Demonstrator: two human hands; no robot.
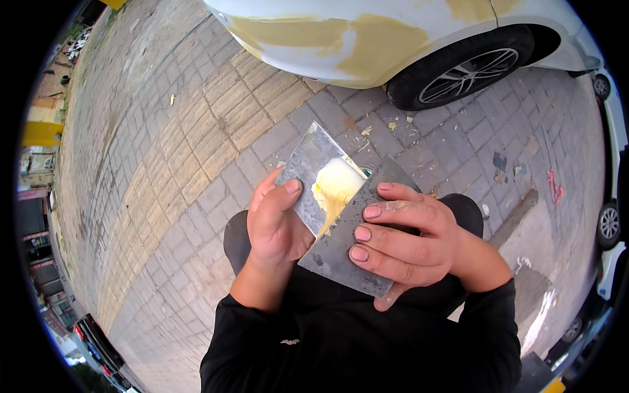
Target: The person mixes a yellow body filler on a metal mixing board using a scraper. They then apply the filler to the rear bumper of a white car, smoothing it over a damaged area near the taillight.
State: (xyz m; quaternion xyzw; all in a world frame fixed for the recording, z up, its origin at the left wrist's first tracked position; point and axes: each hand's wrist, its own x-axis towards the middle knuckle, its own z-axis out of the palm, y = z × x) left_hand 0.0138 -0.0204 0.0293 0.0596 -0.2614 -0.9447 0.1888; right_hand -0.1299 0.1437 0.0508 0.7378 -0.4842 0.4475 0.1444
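Note:
In my left hand [275,229] is a flat, silvery metal plate [304,157], thumb on top along its near left edge. A lump of body filler [339,183], white with yellow streaks, lies on the plate. My right hand [413,236] grips a dark grey flat spreader [337,262], its fingers laid across the upper face. The spreader's left edge meets the plate and the filler, and yellow filler smears along that edge. Part of a round rim shows behind the two tools, mostly hidden.
Ahead stands a white car [301,13] with tan filler patches [380,46] on its lower body and a black wheel [468,75]. Dried filler crumbs [392,126] and a pink scrap [554,187] litter the paving. My bent knees [462,213] flank the tools. Other cars [609,223] stand far right.

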